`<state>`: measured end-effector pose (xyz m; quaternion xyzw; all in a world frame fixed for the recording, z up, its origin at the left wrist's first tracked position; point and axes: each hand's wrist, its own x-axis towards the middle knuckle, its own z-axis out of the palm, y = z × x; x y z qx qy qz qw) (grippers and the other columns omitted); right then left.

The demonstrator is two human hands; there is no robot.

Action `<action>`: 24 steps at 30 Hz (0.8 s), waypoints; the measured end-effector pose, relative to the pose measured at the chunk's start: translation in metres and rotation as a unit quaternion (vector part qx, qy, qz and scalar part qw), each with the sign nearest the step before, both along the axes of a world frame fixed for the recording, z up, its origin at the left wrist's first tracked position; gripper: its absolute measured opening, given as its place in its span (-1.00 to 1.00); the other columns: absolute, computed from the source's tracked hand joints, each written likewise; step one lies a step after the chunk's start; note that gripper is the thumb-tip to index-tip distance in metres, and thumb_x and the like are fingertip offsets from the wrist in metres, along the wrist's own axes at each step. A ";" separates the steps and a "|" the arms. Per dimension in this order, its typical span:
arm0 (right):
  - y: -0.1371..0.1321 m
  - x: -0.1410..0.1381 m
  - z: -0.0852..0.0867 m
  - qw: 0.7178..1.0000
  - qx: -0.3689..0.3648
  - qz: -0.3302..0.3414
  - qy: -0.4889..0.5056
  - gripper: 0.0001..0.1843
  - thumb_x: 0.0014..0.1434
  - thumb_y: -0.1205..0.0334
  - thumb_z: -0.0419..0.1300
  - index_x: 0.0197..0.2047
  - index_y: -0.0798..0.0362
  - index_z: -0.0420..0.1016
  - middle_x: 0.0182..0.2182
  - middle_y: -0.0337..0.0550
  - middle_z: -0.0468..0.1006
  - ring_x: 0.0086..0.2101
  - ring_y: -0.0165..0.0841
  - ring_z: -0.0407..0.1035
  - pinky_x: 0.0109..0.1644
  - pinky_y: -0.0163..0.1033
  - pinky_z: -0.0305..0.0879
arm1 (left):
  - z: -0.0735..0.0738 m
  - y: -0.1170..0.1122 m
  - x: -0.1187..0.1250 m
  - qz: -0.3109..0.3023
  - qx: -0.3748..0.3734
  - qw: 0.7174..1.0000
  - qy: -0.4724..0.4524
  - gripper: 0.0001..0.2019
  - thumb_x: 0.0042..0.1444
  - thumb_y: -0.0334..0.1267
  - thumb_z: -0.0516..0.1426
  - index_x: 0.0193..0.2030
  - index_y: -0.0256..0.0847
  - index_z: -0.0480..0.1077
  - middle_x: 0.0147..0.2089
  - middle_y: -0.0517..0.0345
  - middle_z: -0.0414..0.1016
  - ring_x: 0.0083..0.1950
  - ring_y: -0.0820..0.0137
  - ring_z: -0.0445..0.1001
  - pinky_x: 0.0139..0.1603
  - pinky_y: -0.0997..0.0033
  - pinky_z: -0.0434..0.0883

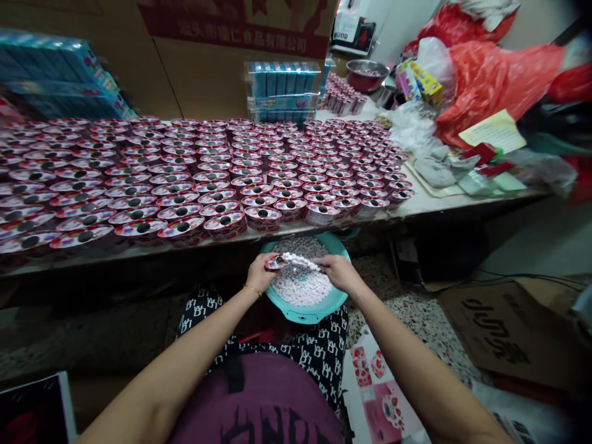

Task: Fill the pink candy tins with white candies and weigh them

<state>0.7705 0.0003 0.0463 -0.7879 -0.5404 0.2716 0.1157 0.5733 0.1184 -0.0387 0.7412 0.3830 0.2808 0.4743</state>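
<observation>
My left hand (pixel 259 272) is closed around a small red oval container (pixel 276 263) with a hole in its top, tilted over the left rim of a turquoise basin (pixel 305 316). My right hand (pixel 341 273) is closed on the end of a scoop (pixel 303 261) heaped with small white candies. Most of the scoop is hidden under its load, and its far end reaches the container's opening. A layer of white and pinkish candies (pixel 300 287) covers the basin's bottom. The basin rests at my lap, against the table's front edge.
Rows of similar red containers (pixel 226 222) crowd the table (pixel 416 203). Blue packaged boxes (pixel 284 83) stand behind, before a large carton (pixel 208 37). Red plastic bags (pixel 499 80) and a metal bowl (pixel 367 74) are at the right. A cardboard box (pixel 504 333) lies on the floor.
</observation>
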 end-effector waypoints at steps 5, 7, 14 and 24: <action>0.017 -0.028 0.050 0.967 -0.101 0.072 -0.221 -0.66 0.04 0.44 -0.02 -0.24 0.01 0.52 -0.31 -0.04 0.53 -0.24 -0.28 0.39 -0.18 -0.26 0.22 | 0.004 -0.010 0.017 -0.027 0.027 0.999 0.004 -0.65 -0.22 -0.42 0.20 -0.19 -0.18 0.43 -0.19 0.11 0.40 -0.13 0.33 0.40 -0.03 0.31 0.34; 0.022 -0.038 0.058 0.959 -0.101 0.088 -0.250 -0.69 0.08 0.43 -0.05 -0.25 0.09 0.50 -0.31 0.03 0.51 -0.26 -0.25 0.40 -0.19 -0.23 0.24 | 0.002 -0.011 0.018 -0.026 0.030 0.999 0.006 -0.66 -0.22 -0.42 0.20 -0.20 -0.19 0.43 -0.20 0.10 0.40 -0.13 0.32 0.40 -0.02 0.31 0.34; 0.008 -0.036 0.068 0.950 -0.094 0.097 -0.283 -0.68 0.12 0.43 -0.10 -0.28 0.09 0.47 -0.33 0.03 0.48 -0.27 -0.22 0.39 -0.26 -0.22 0.26 | -0.003 -0.006 0.011 0.006 -0.027 0.999 -0.017 -0.63 -0.29 -0.40 0.23 -0.22 -0.21 0.43 -0.21 0.10 0.43 -0.15 0.32 0.41 -0.03 0.29 0.34; -0.003 -0.033 0.009 0.975 0.074 0.065 -0.199 -0.57 0.16 0.43 -0.11 0.05 0.00 0.33 -0.10 -0.10 0.38 -0.15 -0.34 0.22 -0.12 -0.31 0.17 | -0.008 -0.008 0.020 -0.030 -0.169 0.979 -0.108 -0.51 -0.35 -0.33 0.27 -0.15 -0.29 0.39 -0.16 0.06 0.47 -0.14 0.31 0.44 0.00 0.26 0.33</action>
